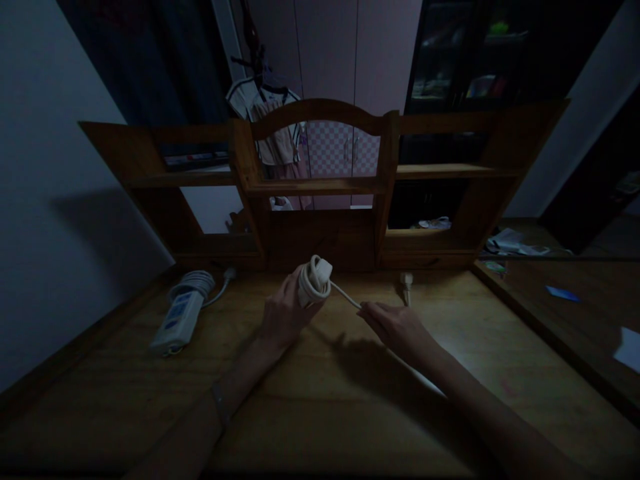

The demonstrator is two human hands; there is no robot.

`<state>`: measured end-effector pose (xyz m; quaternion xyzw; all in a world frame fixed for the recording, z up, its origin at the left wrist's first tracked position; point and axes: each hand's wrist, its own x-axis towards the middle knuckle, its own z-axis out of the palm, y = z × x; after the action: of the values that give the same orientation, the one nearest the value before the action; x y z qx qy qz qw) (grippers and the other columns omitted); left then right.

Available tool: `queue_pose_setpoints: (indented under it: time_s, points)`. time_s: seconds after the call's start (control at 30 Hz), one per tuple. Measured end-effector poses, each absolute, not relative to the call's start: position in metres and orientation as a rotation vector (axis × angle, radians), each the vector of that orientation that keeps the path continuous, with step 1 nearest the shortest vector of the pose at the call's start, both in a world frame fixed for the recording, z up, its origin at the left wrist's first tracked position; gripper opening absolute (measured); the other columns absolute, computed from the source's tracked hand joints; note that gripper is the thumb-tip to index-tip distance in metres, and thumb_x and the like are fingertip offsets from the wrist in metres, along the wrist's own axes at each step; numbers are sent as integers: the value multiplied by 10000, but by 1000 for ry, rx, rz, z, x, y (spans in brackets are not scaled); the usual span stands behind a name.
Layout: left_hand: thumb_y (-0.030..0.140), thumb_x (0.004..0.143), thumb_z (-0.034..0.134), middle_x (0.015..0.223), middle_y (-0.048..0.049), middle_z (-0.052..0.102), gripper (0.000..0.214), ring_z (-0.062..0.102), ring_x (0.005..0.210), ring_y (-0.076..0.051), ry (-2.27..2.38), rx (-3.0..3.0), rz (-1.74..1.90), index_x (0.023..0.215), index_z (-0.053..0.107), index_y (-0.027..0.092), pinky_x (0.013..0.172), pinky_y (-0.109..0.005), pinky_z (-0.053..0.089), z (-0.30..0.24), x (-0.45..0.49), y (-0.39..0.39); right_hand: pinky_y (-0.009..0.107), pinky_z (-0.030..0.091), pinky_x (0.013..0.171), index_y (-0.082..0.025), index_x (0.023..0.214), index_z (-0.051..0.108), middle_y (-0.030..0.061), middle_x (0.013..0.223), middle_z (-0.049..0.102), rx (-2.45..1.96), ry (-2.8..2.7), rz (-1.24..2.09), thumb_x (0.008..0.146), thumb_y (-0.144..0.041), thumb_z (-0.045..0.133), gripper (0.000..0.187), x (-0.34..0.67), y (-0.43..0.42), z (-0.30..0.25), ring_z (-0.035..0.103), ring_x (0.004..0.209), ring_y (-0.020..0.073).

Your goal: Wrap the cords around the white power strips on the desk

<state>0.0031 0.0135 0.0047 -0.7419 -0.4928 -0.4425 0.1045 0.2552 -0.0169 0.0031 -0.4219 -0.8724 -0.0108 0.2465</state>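
Observation:
My left hand (286,308) is closed around a white power strip (325,269) held end-on above the desk, with several turns of its white cord (314,285) wound about it. From these turns the cord runs right to my right hand (389,321), whose fingers pinch it. Beyond that hand the cord passes under my right forearm. Its plug (407,279) rests on the desk behind my right hand. At the left lies another power strip (180,320), white with blue sockets; its grey-white cord (194,285) is coiled at the far end.
A wooden desk (320,413) spreads beneath my hands, with a raised hutch (317,188) along its back. A wall (65,220) borders the left side. Past the right edge, papers (630,347) and a blue card (562,293) lie on a lower brown surface.

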Motion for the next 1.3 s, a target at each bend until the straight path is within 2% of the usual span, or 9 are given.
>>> queue_pose_setpoints:
  time_s: [0.17,0.3,0.47,0.73,0.93,1.2,1.3]
  points:
    - [495,840,574,1220,-127,591,662,617,1047,-261,-1570,-2235,-1043,1389,353,198,842,-329,501,5,7,9,269,223,499,-184,1006,549,13,769,629,-1068,-2532,-258,962,-196,447,112,255,-21,2,556,587,120]
    - [550,838,542,1159,-123,606,704,633,981,-252,-1605,-2231,-900,1411,322,204,794,-315,494,3,14,7,279,240,507,-173,1042,538,13,797,620,-1030,-2607,-370,912,-81,464,176,258,-24,3,553,608,126]
    - [540,851,523,1176,-138,576,721,621,978,-261,-1648,-2193,-848,1435,275,196,781,-324,482,-2,21,4,285,272,522,-168,1088,522,15,818,614,-952,-2643,-434,923,-114,478,180,256,-25,1,572,663,139]
    - [387,849,597,1184,-131,545,746,591,1005,-257,-1637,-2278,-770,1454,208,190,838,-356,469,-5,28,0,282,295,526,-165,1056,528,7,798,611,-871,-2605,-445,953,-153,453,129,253,-27,2,573,655,128]
    - [419,841,598,1185,-118,535,748,571,1046,-258,-1615,-2360,-824,1449,212,218,875,-372,465,-6,28,-1,271,292,516,-166,1015,547,-10,722,588,-789,-2481,-435,963,-191,448,114,250,-30,4,541,600,110]
    - [289,838,603,1220,-129,510,738,533,1112,-265,-1591,-2402,-886,1451,198,214,922,-394,449,-3,33,-8,254,333,526,-144,1046,538,3,726,588,-683,-2522,-395,926,-102,436,162,241,-38,0,530,583,110]
    - [212,827,590,1202,-121,517,735,534,1102,-259,-1562,-2422,-872,1451,202,225,919,-394,449,-3,36,-10,258,350,535,-139,996,543,18,749,601,-640,-2554,-366,927,-104,424,142,236,-42,1,539,593,117]
